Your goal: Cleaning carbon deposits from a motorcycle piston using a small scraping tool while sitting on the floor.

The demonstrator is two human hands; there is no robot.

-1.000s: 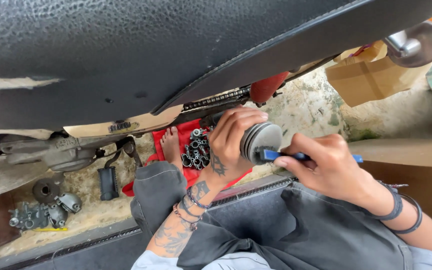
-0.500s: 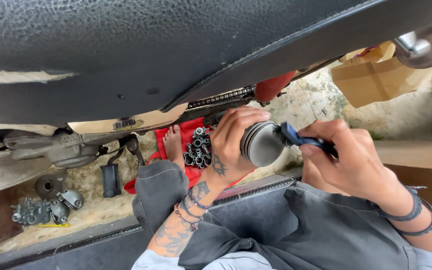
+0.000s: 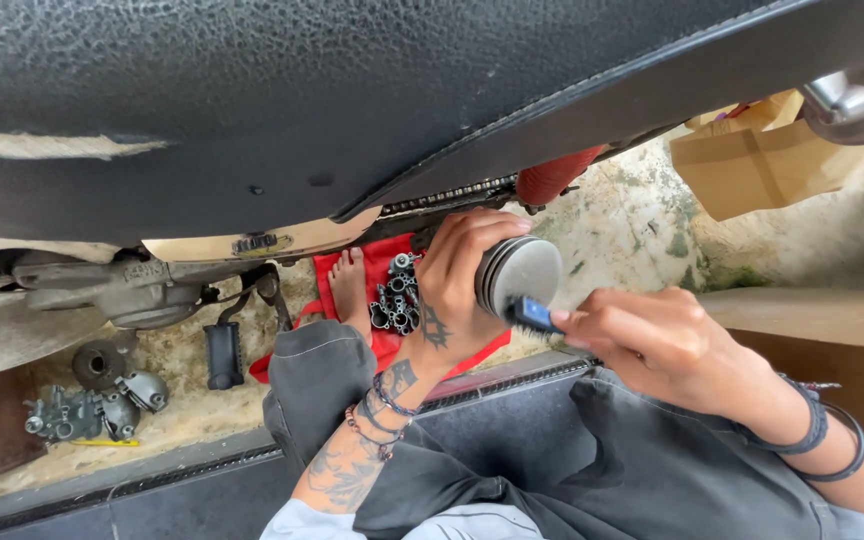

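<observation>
My left hand point(image 3: 455, 290) grips a round metal piston point(image 3: 518, 274) by its grooved side, its flat grey crown turned toward me. My right hand point(image 3: 660, 342) holds a small blue-handled brush point(image 3: 532, 318), and the brush head rests against the lower edge of the piston crown. Both hands hover over my lap, just under the black motorcycle seat point(image 3: 352, 90). Below the piston lies a red tray point(image 3: 384, 345) with several sockets point(image 3: 397, 300) in it.
My bare foot point(image 3: 350, 290) rests on the red tray. A footpeg point(image 3: 222, 352) and engine parts point(image 3: 92, 400) lie on the sandy ground at left. A drive chain point(image 3: 452, 195) runs under the seat. A cardboard box point(image 3: 767, 160) stands at upper right.
My right hand has moved the brush from the piston's right side down to its lower edge. My left hand has kept the piston in about the same place.
</observation>
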